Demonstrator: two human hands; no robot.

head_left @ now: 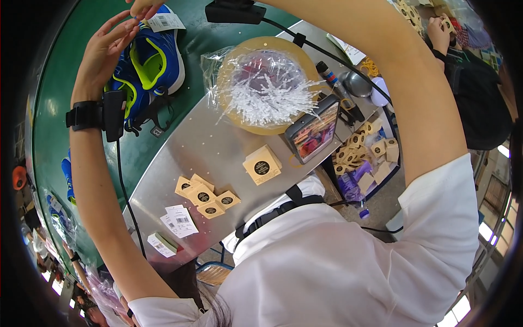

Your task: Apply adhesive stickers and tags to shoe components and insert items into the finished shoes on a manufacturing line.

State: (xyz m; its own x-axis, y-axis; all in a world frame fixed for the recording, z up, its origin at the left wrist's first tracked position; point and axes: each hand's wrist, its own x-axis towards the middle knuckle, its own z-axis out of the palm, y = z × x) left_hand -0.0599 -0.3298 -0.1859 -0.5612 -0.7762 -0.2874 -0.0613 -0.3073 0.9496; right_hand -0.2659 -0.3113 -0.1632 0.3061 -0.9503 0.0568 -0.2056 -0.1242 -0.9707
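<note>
A pair of blue running shoes (173, 62) with lime-green lining lies on the green surface at the upper left. My left hand (106, 49) is over the shoes, fingertips drawn together beside a white barcode tag (165, 22) on the farther shoe. From the top edge my right hand (145, 7) comes in, partly cut off, its fingers pinched against the left fingertips. What lies between the fingers is too small to make out. A black plastic shoe hanger (155, 113) is by the shoes' near end.
On the metal tabletop (180, 144) are a tape roll (233, 65) with white tag strings (267, 101), a propped phone (313, 131), kraft tags (262, 165), more kraft tags (204, 196) and white barcode labels (180, 220). A bin (376, 182) of tags stands right. Another person's hand (437, 35) works at upper right.
</note>
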